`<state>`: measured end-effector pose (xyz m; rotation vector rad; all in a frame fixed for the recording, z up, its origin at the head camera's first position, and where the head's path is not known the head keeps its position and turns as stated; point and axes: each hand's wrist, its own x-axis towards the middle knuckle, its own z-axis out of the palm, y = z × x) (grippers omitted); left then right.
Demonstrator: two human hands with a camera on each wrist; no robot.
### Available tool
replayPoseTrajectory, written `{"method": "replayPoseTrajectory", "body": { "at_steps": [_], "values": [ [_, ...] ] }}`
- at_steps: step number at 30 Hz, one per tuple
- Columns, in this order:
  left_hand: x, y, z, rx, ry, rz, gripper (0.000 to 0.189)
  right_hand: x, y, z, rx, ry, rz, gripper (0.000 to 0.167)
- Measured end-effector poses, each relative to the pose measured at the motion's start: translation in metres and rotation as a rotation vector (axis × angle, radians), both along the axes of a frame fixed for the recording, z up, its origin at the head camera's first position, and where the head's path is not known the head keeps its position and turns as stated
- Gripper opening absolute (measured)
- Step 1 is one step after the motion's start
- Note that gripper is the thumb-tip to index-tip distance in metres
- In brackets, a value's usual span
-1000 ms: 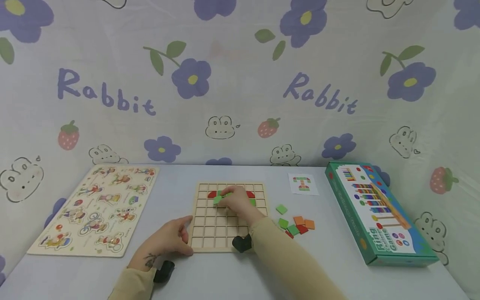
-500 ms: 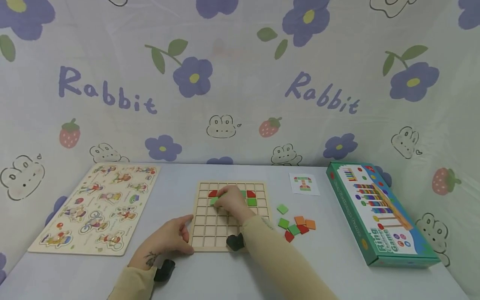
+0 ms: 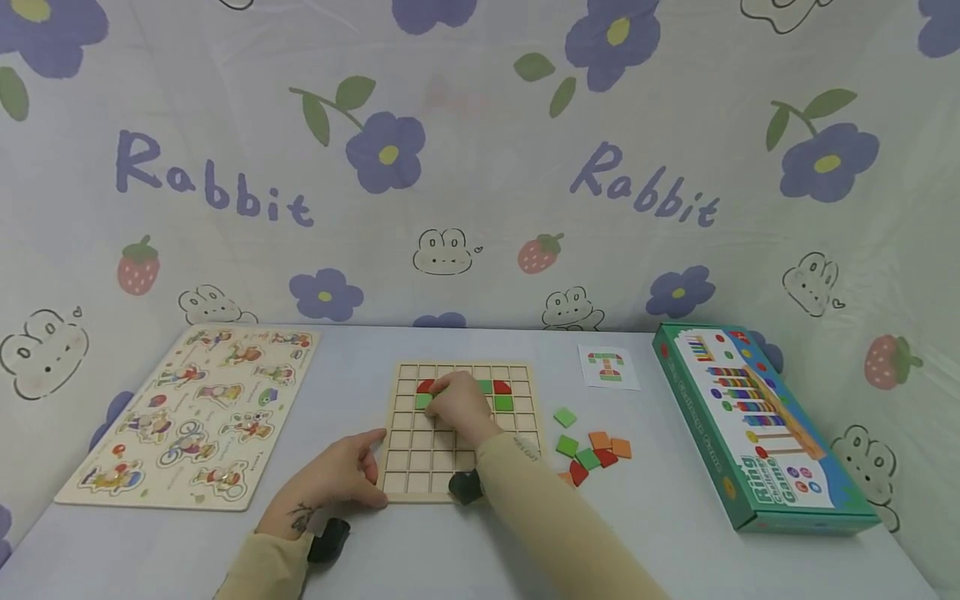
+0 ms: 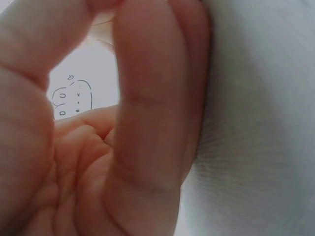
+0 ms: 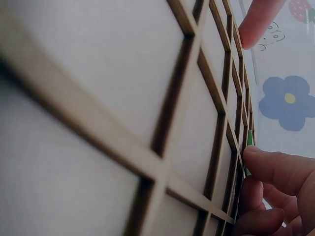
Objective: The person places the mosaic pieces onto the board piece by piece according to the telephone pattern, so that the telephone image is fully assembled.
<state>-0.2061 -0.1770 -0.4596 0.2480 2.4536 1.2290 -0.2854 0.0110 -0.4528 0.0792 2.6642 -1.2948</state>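
Note:
My right hand [image 3: 465, 408] is over the upper left of a wooden grid board [image 3: 420, 458], its fingertips at a green square tile [image 3: 423, 402]. That tile lies in a cell just below a red quarter-round tile [image 3: 425, 386]. In the right wrist view, the thumb and fingers pinch the green tile [image 5: 249, 139] at the grid. My left hand [image 3: 341, 475] rests against the board's left edge, index finger higher up and thumb near the lower corner. Bent fingers [image 4: 147, 98] fill the left wrist view. The right hand hides part of the tile rows.
Several loose green, orange and red tiles [image 3: 587, 458] lie right of the board. Behind them is a pattern card [image 3: 608, 367]. A picture puzzle board [image 3: 187, 417] lies at the left, a green toy box [image 3: 765, 433] at the right. A patterned cloth [image 3: 480, 167] hangs behind.
My right hand has shifted slightly left on the board. The green tile, tilted in its fingers before, now lies in the cell below the left red tile. My left hand stays put.

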Motion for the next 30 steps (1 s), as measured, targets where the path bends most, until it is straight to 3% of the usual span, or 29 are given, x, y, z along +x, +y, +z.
{"method": "replayPoseTrajectory", "body": {
  "at_steps": [5,13,20,30],
  "values": [
    [0.000,0.001,0.001,-0.015,-0.002,0.010,0.097,0.001,-0.001,0.002,-0.006,-0.019,-0.010,0.032],
    [0.001,0.002,0.001,-0.015,-0.004,0.020,0.096,0.008,0.020,0.010,-0.232,-0.009,-0.016,0.034],
    [0.003,0.004,0.002,-0.021,-0.012,0.041,0.096,0.019,0.066,0.023,-0.329,-0.042,0.005,0.042],
    [0.004,0.005,0.003,-0.024,0.000,0.036,0.095,0.041,0.142,0.032,-0.333,-0.079,-0.119,0.046]
  ]
}}
